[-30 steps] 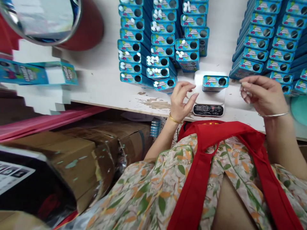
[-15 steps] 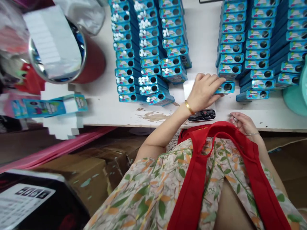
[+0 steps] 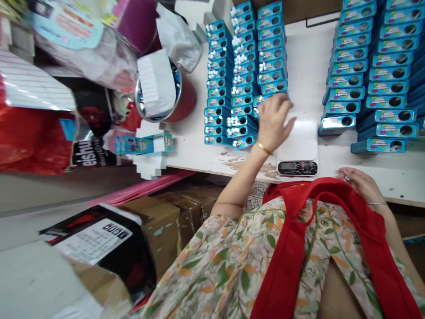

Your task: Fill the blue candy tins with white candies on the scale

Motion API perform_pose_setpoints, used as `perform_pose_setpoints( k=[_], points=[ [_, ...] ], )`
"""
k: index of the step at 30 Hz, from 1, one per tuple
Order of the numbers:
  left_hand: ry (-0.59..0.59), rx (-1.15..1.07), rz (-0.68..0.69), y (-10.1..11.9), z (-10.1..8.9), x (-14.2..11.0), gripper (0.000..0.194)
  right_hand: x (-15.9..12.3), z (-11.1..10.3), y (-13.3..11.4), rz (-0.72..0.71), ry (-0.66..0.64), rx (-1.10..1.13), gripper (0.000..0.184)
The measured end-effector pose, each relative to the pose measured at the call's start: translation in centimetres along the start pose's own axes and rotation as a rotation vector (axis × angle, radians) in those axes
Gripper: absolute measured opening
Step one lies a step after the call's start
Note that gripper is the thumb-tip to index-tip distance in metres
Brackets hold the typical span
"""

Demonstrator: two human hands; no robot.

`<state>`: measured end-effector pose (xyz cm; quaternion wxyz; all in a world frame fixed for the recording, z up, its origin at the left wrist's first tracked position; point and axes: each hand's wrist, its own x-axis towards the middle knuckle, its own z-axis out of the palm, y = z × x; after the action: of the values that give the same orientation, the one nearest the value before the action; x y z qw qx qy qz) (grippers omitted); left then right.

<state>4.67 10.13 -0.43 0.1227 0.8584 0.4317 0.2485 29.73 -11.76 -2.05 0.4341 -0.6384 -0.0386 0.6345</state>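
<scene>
My left hand (image 3: 275, 122), with a gold bangle at the wrist, reaches over the near end of a row of slim blue boxes (image 3: 272, 76). Its fingers are apart, and nothing shows between thumb and fingers. Beside it lies a white digital scale (image 3: 297, 141) with a black control panel and a bare plate. Near the table's front edge, my right hand (image 3: 361, 182) is closed, with a small shiny bit at its fingertips too small to name. A blue box (image 3: 338, 121) stands at the near end of a right-hand row, its top glaring in the light.
Small white pieces (image 3: 232, 120) lie on many left-hand boxes. More rows of boxes (image 3: 387, 102) with dark round openings stand at right. A red metal pot (image 3: 186, 99) holding blue packets and a white carton, and an unfolded printed box (image 3: 142, 145), are at left.
My left hand has let go of a blue box at the right-hand row and moved left to the other group. The scale is uncovered. The view has shifted left; my right hand stays low.
</scene>
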Motion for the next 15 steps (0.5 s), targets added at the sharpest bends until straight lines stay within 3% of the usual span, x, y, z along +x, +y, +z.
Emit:
perform_pose_setpoints(
  k=[4,7,11,15],
  points=[
    [0.046,0.026,-0.078,-5.6,-0.5,-1.3,0.026,-0.1,0.6,-0.9,0.044,0.015,-0.039,0.031],
    [0.018,0.029,-0.059,-7.0,0.0,-1.0,0.016,-0.3,1.2,-1.3,0.044,0.028,-0.052,0.028],
    [-0.046,0.059,0.029,-5.3,-2.5,-0.2,0.016,-0.7,1.6,-1.4,0.064,-0.012,-0.065,0.031],
    [-0.191,0.175,0.187,-1.1,-5.8,-0.2,0.014,-0.9,2.0,-1.2,0.061,-0.032,-0.136,0.028]
  ],
)
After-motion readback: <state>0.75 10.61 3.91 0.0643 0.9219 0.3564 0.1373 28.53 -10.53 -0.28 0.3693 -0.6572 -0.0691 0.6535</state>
